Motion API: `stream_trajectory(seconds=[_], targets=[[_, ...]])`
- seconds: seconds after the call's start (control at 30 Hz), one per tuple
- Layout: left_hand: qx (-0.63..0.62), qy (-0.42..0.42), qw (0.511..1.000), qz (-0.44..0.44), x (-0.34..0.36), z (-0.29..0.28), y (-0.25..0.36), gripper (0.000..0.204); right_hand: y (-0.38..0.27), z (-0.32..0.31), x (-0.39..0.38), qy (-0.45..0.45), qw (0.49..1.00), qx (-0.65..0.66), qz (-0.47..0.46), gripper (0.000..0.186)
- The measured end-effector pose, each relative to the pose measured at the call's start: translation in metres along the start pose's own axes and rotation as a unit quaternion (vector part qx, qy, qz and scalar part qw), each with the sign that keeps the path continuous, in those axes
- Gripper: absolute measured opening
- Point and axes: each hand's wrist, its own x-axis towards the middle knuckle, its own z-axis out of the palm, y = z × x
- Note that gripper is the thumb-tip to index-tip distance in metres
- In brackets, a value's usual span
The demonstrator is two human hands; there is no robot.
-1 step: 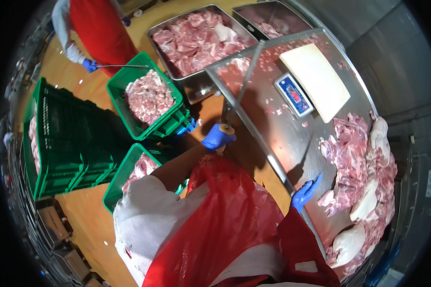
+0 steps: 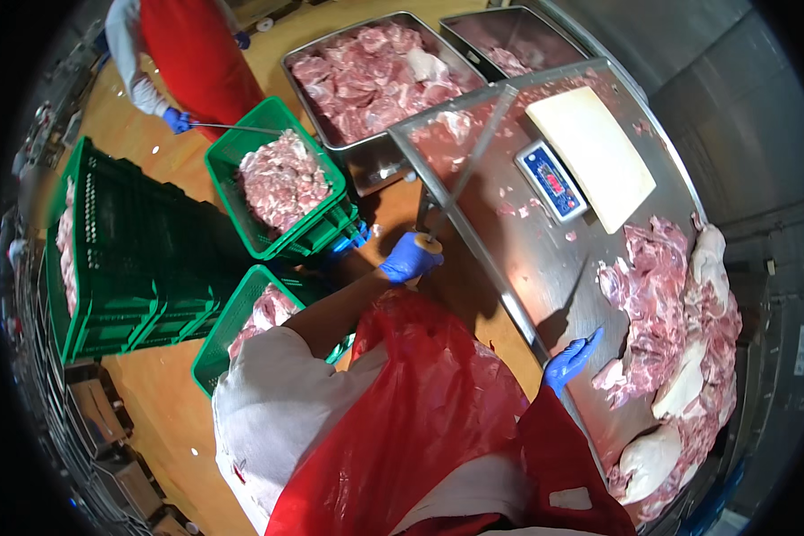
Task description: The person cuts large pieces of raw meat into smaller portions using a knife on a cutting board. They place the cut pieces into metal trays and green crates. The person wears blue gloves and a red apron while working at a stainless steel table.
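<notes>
My left hand (image 2: 408, 259), in a blue glove, is closed round the wooden handle of a long metal rod (image 2: 473, 147), which looks like a sharpening steel. The rod slants up to the right, across the table's edge in view. At the near edge of the steel table (image 2: 518, 268), my right hand (image 2: 572, 360), also blue-gloved, has its fingers stretched out and nothing in it. A large cut of raw meat (image 2: 648, 308) lies just beyond its fingertips. More meat with pale skin (image 2: 683, 384) is heaped along the table's right side.
A digital scale (image 2: 550, 181) and a white cutting board (image 2: 591, 161) occupy the far table. Steel bins of meat (image 2: 380, 80) stand behind. Green crates (image 2: 268, 228) crowd the left, one tall stack (image 2: 143, 259) among them. Another person in a red apron (image 2: 201, 62) holds a thin rod.
The rod in my left hand has tipped slightly to the right. The whole view has shifted a little, and my right hand has barely moved.
</notes>
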Motion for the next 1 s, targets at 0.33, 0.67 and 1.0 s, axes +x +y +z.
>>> stream_trajectory(seconds=[0.33,0.67,1.0], targets=[[-0.131,-0.255,0.956,0.064,-0.087,0.059,0.130,0.017,-0.134,0.027,0.046,-0.332,0.893,-0.010,-0.305,0.036],[-0.079,-0.302,0.950,0.023,-0.100,0.087,0.152,0.014,-0.020,0.034,0.083,0.049,0.962,0.074,-0.258,0.046],[-0.052,-0.357,0.923,0.135,-0.087,0.103,0.156,0.014,0.028,0.028,0.079,-0.040,0.965,0.063,-0.252,0.043]])
